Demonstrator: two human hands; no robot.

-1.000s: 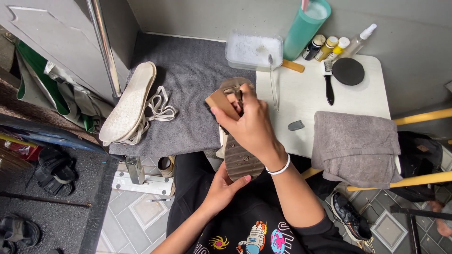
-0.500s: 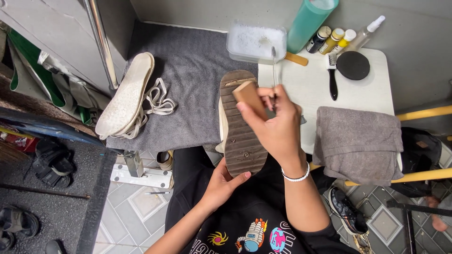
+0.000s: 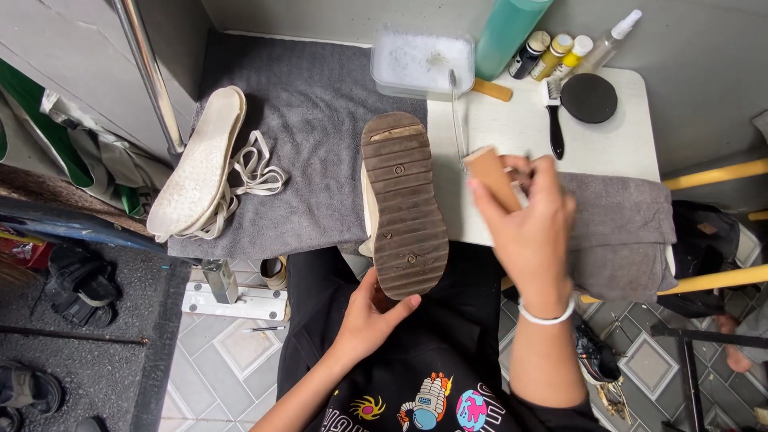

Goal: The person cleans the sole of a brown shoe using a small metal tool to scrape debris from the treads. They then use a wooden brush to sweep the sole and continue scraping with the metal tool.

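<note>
Left hand (image 3: 370,312) grips heel of upturned shoe (image 3: 404,214), sole facing up, left of white tabletop (image 3: 512,128). Right hand (image 3: 524,220), fingers clenched on wooden brush (image 3: 492,178), probably clear of shoe, just right.

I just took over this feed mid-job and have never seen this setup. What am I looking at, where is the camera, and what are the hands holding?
The camera sits on a person's head, looking down at two bare hands. The left hand holds a shoe by its heel, sole up. The right hand grips a wooden brush beside the shoe, over a grey towel. On the grey mat lie an insole and laces. The white table carries a plastic tub, bottles, a black brush and a round tin.
</note>
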